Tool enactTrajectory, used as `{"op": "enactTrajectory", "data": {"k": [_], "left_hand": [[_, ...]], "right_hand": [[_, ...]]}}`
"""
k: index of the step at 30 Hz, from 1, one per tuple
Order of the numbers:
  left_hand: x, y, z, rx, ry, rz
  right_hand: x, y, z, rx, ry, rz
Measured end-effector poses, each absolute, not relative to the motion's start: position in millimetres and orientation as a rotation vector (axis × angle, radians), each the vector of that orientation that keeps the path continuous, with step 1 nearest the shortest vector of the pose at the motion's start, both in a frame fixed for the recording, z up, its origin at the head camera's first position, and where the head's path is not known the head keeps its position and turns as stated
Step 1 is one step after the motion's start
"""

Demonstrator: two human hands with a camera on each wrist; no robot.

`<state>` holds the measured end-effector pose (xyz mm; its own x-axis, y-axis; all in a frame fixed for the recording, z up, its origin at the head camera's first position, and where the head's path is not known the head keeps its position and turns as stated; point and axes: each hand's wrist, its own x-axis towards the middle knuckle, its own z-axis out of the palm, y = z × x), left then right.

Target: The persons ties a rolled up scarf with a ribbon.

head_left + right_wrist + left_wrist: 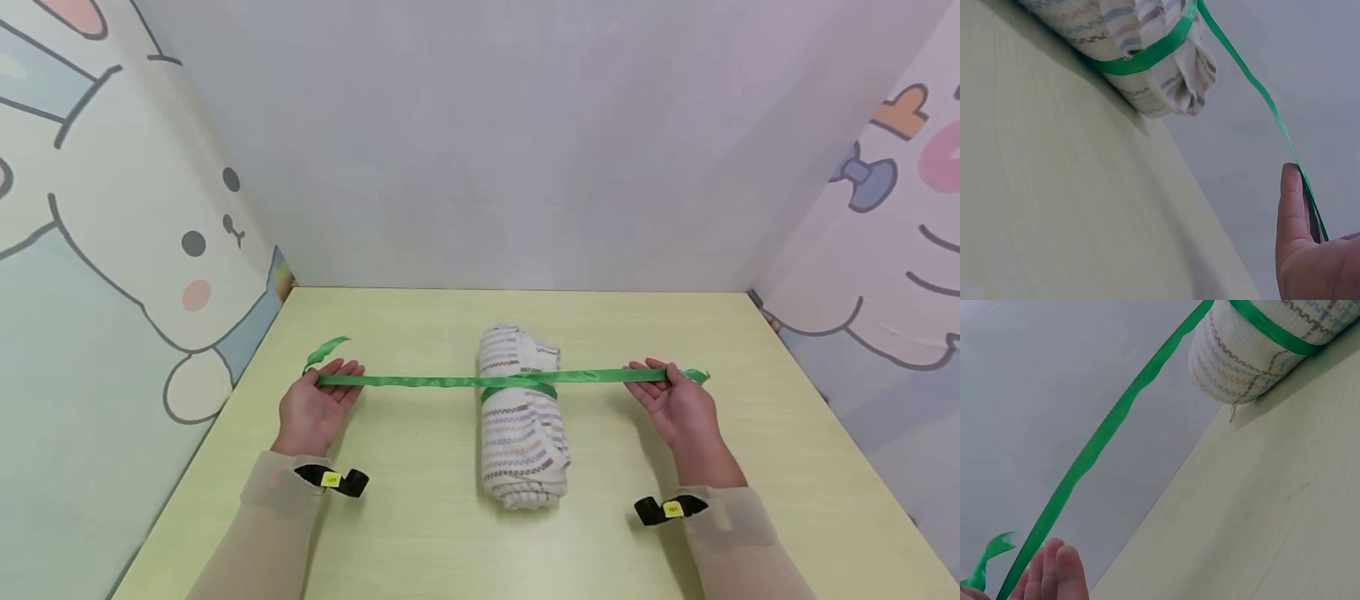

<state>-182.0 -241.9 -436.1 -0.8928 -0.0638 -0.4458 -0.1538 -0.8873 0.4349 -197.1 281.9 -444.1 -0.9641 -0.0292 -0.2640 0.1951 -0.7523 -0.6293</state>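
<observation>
Nearest, a beige sleeve (262,521) reaches in to the left of the rolled towel (522,446) and another to its right, each with a black wrist strap (351,482). The towel, white with coloured stripes, lies on the pale surface (416,533) between the two arms. Beyond its near end, a green ribbon (420,382) wraps round it, crosses on top and stretches out to both sides. Left of the towel, the left hand (311,412) pinches one length in its grip; to the right, the right hand's (686,408) grip pinches the other. A loose tail sticks out past each hand. Behind the towel rises a plain pale wall (517,167); a cartoon rabbit (142,208) decorates the wall to its far left.
</observation>
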Motion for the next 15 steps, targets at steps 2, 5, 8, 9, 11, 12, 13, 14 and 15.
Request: {"op": "enactTrajectory", "data": {"k": [2, 5, 8, 9, 11, 12, 13, 14, 15], "left_hand": [[-183, -243, -438, -0.745, 0.742, 2.916], [-185, -244, -442, -0.771, 0.747, 2.903], [-186, -246, -444, -0.785, 0.737, 2.889], [-186, -247, -444, -0.790, 0.732, 2.886], [-187, -248, -445, -0.806, 0.715, 2.887], [-186, -248, -446, -0.809, 0.716, 2.888], [-186, -249, -446, -0.817, 0.712, 2.892], [-186, -248, -447, -0.830, 0.717, 2.895], [-186, -248, -447, -0.841, 0.750, 2.895]], "right_hand": [[-198, 282, -445, 0.353, 1.049, -2.805], [-199, 281, -446, 0.364, 1.066, -2.795], [-201, 281, -447, 0.382, 1.071, -2.776], [-202, 281, -448, 0.395, 1.080, -2.771], [-203, 282, -448, 0.412, 1.077, -2.764], [-203, 282, -449, 0.419, 1.071, -2.762], [-204, 282, -450, 0.430, 1.069, -2.765], [-204, 282, -450, 0.440, 1.063, -2.769], [-205, 282, -451, 0.450, 1.067, -2.773]]}}
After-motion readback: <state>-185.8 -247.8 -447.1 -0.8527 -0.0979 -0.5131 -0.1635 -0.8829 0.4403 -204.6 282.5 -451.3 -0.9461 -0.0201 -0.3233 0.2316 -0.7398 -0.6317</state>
